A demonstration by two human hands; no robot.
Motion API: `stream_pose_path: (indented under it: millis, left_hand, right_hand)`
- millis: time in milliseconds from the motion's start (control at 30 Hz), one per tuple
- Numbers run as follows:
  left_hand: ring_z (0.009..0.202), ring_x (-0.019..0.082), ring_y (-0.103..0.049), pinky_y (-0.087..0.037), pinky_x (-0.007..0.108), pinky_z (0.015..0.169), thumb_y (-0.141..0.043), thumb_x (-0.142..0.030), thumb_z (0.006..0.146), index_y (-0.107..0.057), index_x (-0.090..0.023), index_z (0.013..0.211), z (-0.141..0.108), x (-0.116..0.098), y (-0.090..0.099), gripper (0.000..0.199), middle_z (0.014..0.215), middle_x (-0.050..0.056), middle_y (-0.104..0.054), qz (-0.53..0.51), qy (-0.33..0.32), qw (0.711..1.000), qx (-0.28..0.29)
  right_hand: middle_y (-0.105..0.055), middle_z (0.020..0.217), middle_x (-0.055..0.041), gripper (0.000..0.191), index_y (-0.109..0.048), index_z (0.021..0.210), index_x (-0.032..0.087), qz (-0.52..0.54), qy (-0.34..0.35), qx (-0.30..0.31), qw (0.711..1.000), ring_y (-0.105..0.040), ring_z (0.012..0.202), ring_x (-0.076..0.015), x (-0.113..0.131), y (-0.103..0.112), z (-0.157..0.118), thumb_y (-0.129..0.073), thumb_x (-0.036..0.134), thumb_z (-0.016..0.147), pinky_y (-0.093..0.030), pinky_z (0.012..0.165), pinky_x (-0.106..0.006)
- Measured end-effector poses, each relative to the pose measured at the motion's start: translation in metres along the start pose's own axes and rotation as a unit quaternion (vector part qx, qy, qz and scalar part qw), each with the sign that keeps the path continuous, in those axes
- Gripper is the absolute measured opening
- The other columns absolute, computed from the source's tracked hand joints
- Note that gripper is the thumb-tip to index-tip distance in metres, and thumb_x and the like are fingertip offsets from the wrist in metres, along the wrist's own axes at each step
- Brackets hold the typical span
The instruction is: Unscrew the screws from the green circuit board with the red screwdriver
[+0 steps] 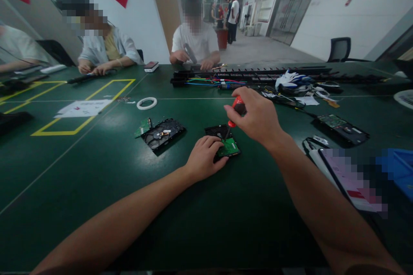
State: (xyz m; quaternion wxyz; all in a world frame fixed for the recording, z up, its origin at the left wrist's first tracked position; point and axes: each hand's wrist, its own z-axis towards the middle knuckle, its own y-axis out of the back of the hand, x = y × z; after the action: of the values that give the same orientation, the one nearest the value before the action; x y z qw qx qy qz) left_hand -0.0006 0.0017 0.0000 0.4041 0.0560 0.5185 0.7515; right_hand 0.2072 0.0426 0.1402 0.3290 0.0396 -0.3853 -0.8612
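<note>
My right hand (pixel 256 114) is closed around the handle of a red screwdriver (pixel 238 105). Its shaft points down at the green circuit board (pixel 230 148) of a hard drive (pixel 216 130) lying on the table. Whether the tip sits in a screw is too small to tell. My left hand (pixel 206 157) grips the near left side of that drive, its fingers over the board and the thumb at the near edge. To the left lies a second hard drive (pixel 164 134), with a loose green circuit board (pixel 143 128) against its left end.
A white ring (pixel 146 103) and a paper sheet (pixel 83 108) lie farther left. Black rails with coloured wires (pixel 213 81) stretch along the back, beside gloves (pixel 292 80). At right are another hard drive (pixel 340 129) and a blue bin (pixel 398 172). People sit opposite.
</note>
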Motion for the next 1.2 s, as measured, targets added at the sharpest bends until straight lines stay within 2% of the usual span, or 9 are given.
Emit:
stream_pose_path:
  millis: [100, 233, 333, 500, 600, 733, 867, 1000, 1200]
  left_hand:
    - [0.128, 0.033, -0.064, -0.053, 0.057, 0.113, -0.077, -0.040, 0.095, -0.068, -0.024, 0.125, -0.0002, 0.0005, -0.0002, 0.035, 0.134, 0.012, -0.069, -0.003, 0.000, 1.000, -0.003]
    - [0.129, 0.033, -0.063, -0.053, 0.057, 0.113, -0.076, -0.040, 0.096, -0.068, -0.024, 0.125, 0.0002, -0.0015, 0.0021, 0.034, 0.134, 0.011, -0.069, -0.003, 0.000, 1.000, -0.001]
    - [0.128, 0.033, -0.063, -0.054, 0.056, 0.112, -0.076, -0.039, 0.096, -0.068, -0.023, 0.124, 0.0005, -0.0029, 0.0031, 0.033, 0.134, 0.011, -0.069, 0.000, 0.002, 1.000, 0.000]
    - [0.128, 0.033, -0.063, -0.054, 0.056, 0.112, -0.076, -0.040, 0.096, -0.068, -0.022, 0.124, 0.0005, -0.0023, 0.0019, 0.034, 0.134, 0.012, -0.069, 0.001, -0.001, 1.000, -0.001]
    - [0.128, 0.033, -0.063, -0.053, 0.057, 0.113, -0.076, -0.039, 0.096, -0.068, -0.024, 0.124, 0.0005, -0.0014, 0.0010, 0.033, 0.134, 0.011, -0.069, -0.001, 0.000, 1.000, 0.000]
    - [0.130, 0.034, -0.063, -0.053, 0.057, 0.114, -0.077, -0.040, 0.095, -0.068, -0.024, 0.126, 0.0000, 0.0001, -0.0004, 0.035, 0.134, 0.011, -0.069, -0.002, 0.004, 1.000, 0.002]
    - [0.129, 0.034, -0.063, -0.053, 0.057, 0.114, -0.077, -0.041, 0.095, -0.068, -0.023, 0.126, -0.0003, 0.0007, -0.0008, 0.037, 0.134, 0.012, -0.069, 0.002, 0.003, 1.000, 0.004]
    - [0.129, 0.034, -0.063, -0.053, 0.057, 0.113, -0.076, -0.041, 0.096, -0.068, -0.022, 0.125, 0.0003, -0.0009, 0.0005, 0.035, 0.134, 0.012, -0.068, 0.000, 0.000, 1.000, 0.001]
    - [0.128, 0.033, -0.063, -0.054, 0.056, 0.112, -0.075, -0.040, 0.096, -0.068, -0.023, 0.124, 0.0007, -0.0017, 0.0017, 0.033, 0.133, 0.011, -0.069, -0.002, -0.001, 1.000, 0.001]
  right_hand:
    - [-0.074, 0.115, -0.0146, 0.037, -0.063, 0.129, 0.018, 0.009, -0.005, 0.013, 1.000, -0.071, 0.099, -0.0323, -0.0011, -0.0023, -0.0004, -0.062, 0.038, 0.098, -0.056, 0.088, -0.047]
    - [-0.069, 0.137, -0.0215, 0.058, -0.051, 0.150, 0.012, 0.033, 0.006, 0.039, 0.999, -0.071, 0.109, -0.0350, -0.0001, -0.0038, -0.0010, -0.057, 0.030, 0.095, -0.057, 0.094, -0.051]
    - [-0.068, 0.139, -0.0206, 0.062, -0.047, 0.156, 0.013, 0.041, 0.009, 0.040, 0.998, -0.071, 0.111, -0.0340, 0.0022, -0.0034, -0.0014, -0.054, 0.026, 0.096, -0.057, 0.096, -0.050]
    - [-0.073, 0.111, -0.0129, 0.048, -0.061, 0.144, 0.018, -0.002, 0.004, 0.039, 0.999, -0.070, 0.093, -0.0301, 0.0017, -0.0016, -0.0007, -0.060, 0.035, 0.098, -0.056, 0.085, -0.045]
    - [-0.072, 0.103, -0.0105, 0.043, -0.067, 0.135, 0.019, -0.013, -0.001, 0.035, 0.999, -0.069, 0.090, -0.0291, 0.0000, -0.0004, -0.0002, -0.061, 0.043, 0.100, -0.056, 0.085, -0.044]
    - [-0.072, 0.113, -0.0131, 0.040, -0.064, 0.138, 0.019, 0.016, 0.012, 0.022, 1.000, -0.069, 0.101, -0.0313, 0.0003, -0.0001, 0.0000, -0.055, 0.033, 0.101, -0.056, 0.092, -0.048]
    - [-0.071, 0.124, -0.0156, 0.036, -0.066, 0.131, 0.020, 0.032, 0.030, -0.002, 0.999, -0.068, 0.115, -0.0337, 0.0015, -0.0009, 0.0003, -0.053, 0.022, 0.097, -0.056, 0.100, -0.050]
    - [-0.073, 0.114, -0.0133, 0.032, -0.067, 0.128, 0.020, 0.013, 0.020, -0.003, 1.000, -0.071, 0.103, -0.0322, 0.0006, -0.0017, -0.0003, -0.060, 0.030, 0.099, -0.057, 0.093, -0.048]
    - [-0.075, 0.115, -0.0134, 0.043, -0.063, 0.136, 0.017, 0.019, 0.015, 0.009, 1.000, -0.072, 0.100, -0.0321, 0.0011, -0.0032, -0.0019, -0.060, 0.043, 0.102, -0.057, 0.092, -0.047]
